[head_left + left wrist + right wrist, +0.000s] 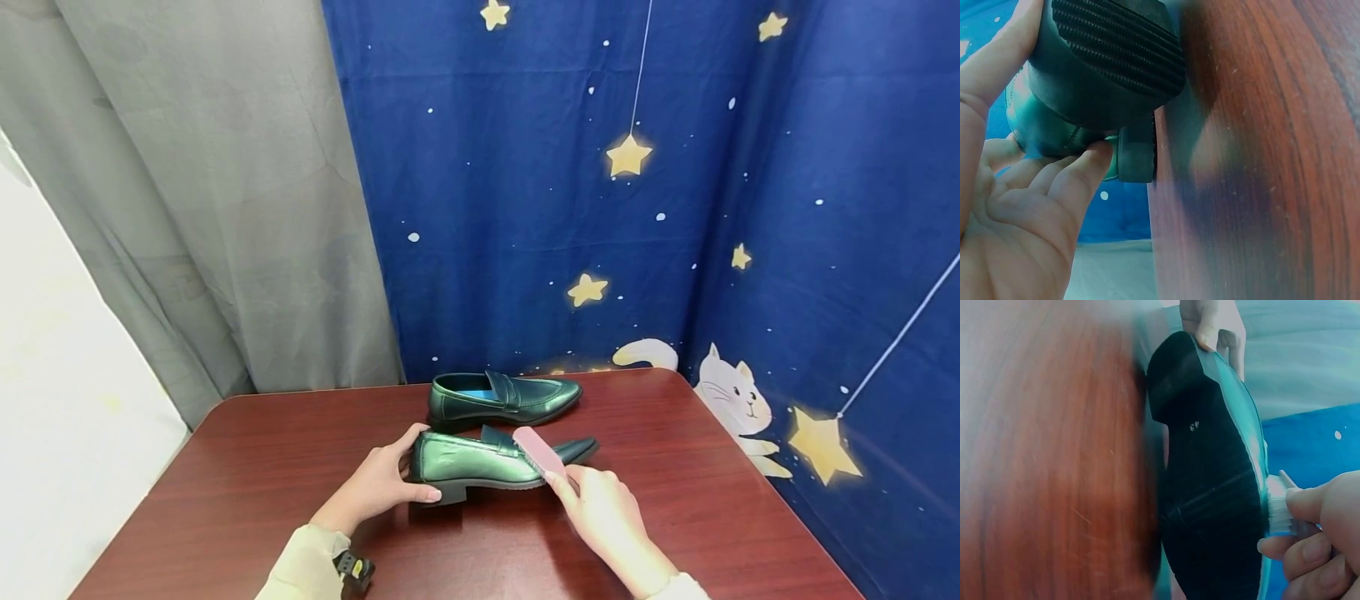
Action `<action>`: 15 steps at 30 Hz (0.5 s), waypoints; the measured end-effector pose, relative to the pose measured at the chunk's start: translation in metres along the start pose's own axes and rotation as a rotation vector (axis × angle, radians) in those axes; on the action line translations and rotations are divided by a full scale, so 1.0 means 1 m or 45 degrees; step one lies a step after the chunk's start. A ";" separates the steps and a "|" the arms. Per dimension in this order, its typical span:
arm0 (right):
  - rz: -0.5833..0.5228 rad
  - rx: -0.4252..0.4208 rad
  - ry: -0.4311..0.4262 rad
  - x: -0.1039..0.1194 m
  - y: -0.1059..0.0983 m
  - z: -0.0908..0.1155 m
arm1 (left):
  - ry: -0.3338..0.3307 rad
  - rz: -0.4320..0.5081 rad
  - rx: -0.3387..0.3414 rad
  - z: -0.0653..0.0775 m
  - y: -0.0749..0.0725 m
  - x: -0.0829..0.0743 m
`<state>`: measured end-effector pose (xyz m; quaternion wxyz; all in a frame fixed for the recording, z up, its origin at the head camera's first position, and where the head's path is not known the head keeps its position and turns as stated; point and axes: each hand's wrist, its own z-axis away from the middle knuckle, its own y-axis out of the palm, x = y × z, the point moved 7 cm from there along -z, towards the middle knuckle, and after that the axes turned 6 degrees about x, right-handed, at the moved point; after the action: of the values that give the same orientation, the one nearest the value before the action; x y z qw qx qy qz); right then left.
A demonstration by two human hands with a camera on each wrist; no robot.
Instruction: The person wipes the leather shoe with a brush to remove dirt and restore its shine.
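Observation:
A dark green loafer point(472, 462) is tilted on the table with its toe to the right; its near side faces up at me. My left hand point(382, 483) grips it round the heel, thumb low by the heel block and fingers behind. In the left wrist view the ridged heel bottom point(1116, 56) shows close up. My right hand point(607, 508) holds a pink brush point(536, 450) by its handle. Its pale bristles point(1279, 515) lie against the loafer's front side in the right wrist view, where the dark sole point(1210, 469) is turned toward the camera.
The matching loafer point(540, 398) stands upright just behind, its toe also to the right. Both are on a reddish-brown wooden table point(300, 442). A grey curtain point(300, 250) and a blue starry curtain point(510, 183) hang behind the table's far edge.

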<state>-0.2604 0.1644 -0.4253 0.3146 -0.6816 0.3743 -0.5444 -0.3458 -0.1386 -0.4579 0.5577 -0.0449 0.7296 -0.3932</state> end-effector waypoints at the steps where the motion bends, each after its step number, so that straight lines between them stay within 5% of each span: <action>1: -0.008 -0.013 -0.004 0.001 0.001 0.001 | -0.002 0.000 -0.002 0.000 0.000 0.000; 8: -0.020 -0.095 -0.071 0.014 0.012 0.003 | -0.001 0.002 -0.001 0.000 -0.001 0.000; 15: 0.113 -0.194 -0.210 0.044 0.018 0.005 | -0.004 0.010 -0.012 -0.001 -0.001 0.001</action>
<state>-0.2527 0.1174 -0.4192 0.3153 -0.7287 0.4174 -0.4419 -0.3469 -0.1393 -0.4584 0.5601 -0.0452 0.7308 -0.3874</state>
